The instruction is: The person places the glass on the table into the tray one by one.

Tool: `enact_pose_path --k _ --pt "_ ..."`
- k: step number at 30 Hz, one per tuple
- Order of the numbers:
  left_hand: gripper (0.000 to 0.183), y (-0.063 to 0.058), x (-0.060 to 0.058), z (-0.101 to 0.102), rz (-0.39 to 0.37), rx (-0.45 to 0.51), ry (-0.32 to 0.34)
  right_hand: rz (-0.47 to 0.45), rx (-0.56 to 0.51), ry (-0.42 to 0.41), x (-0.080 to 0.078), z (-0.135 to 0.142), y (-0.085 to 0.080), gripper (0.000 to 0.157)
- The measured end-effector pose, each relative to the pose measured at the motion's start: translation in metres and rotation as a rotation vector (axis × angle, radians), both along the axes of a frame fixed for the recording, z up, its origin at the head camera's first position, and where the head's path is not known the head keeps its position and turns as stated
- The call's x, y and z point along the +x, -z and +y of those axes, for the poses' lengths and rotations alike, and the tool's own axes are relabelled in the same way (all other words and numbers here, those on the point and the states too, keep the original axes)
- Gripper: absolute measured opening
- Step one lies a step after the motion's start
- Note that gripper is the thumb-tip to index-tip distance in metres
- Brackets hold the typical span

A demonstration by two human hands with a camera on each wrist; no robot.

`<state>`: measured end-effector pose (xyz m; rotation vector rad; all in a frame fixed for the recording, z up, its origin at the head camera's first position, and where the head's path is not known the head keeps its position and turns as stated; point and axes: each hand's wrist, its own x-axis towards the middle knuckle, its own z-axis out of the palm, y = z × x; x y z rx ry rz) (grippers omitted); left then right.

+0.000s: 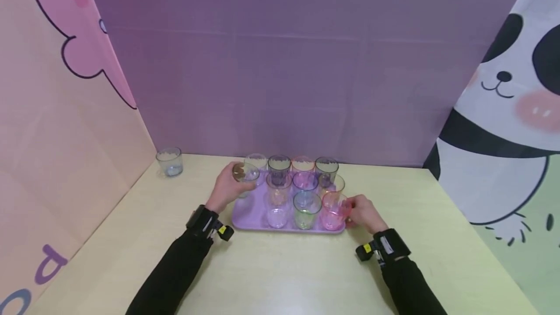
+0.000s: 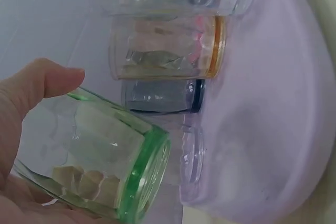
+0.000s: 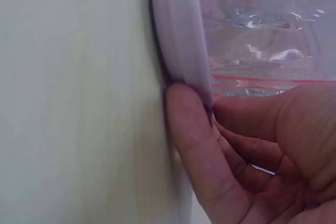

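Observation:
My left hand (image 1: 226, 189) grips a clear drinking glass with a green base (image 2: 100, 145), tilted in the left wrist view, above the left side of a purple tray (image 1: 248, 215). At the tray's front right corner, my right hand (image 1: 366, 214) pinches the rim between thumb and finger, beside a pink glass (image 1: 332, 214). Several tinted glasses stand in rows on the tray, among them a green-bottomed glass (image 1: 306, 215) in front, a purple glass (image 1: 305, 182) in the middle and a dark glass (image 1: 278, 166) at the back.
A lone bluish glass (image 1: 170, 163) stands at the table's back left corner. The pale wooden table (image 1: 280, 271) meets a purple backdrop (image 1: 280, 86) close behind the tray. Printed panels rise on both sides.

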<state>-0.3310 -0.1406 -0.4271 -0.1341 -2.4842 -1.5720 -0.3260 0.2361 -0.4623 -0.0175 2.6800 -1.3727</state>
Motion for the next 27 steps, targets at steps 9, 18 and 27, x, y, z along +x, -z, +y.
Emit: enact_pose_path --k 9,18,27 --pt "0.083 0.005 0.004 0.009 -0.084 -0.048 -0.014 -0.001 0.015 -0.003 -0.002 0.0 0.0 0.018" --pt "0.085 0.012 0.002 0.01 -0.09 -0.097 0.013 0.003 0.01 -0.007 -0.002 0.0 0.0 0.016" --pt "0.089 0.017 0.0 0.01 -0.099 -0.093 0.019 -0.005 0.009 -0.002 -0.002 -0.001 -0.001 0.017"
